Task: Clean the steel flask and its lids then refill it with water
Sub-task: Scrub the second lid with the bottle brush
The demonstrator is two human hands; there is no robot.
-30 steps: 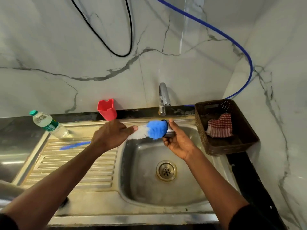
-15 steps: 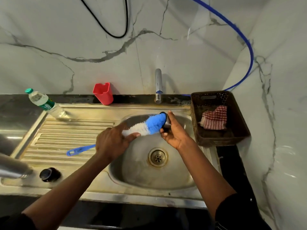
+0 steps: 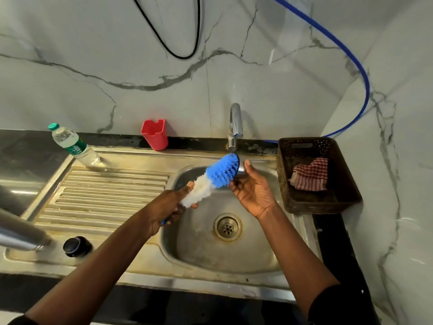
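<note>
Over the stainless steel sink basin (image 3: 199,252), presumably so drips fall in, the left hand (image 3: 164,209) grips a blue-and-white bristle brush (image 3: 216,177) against a small dark lid (image 3: 241,171) that the right hand (image 3: 254,192) pinches. The cylindrical steel flask (image 3: 21,233) lies left of the basin.

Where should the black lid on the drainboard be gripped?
Pinch its round rim from above, fingers on opposite sides. The lid sits flat on the drainboard, its sides free, apart from the flask lying to its left.

Both your forearms reach forward. Your left hand (image 3: 167,208) curls round the bottle brush (image 3: 218,177); your right hand (image 3: 254,187), palm up, grips a steel lid (image 3: 241,170).
</note>
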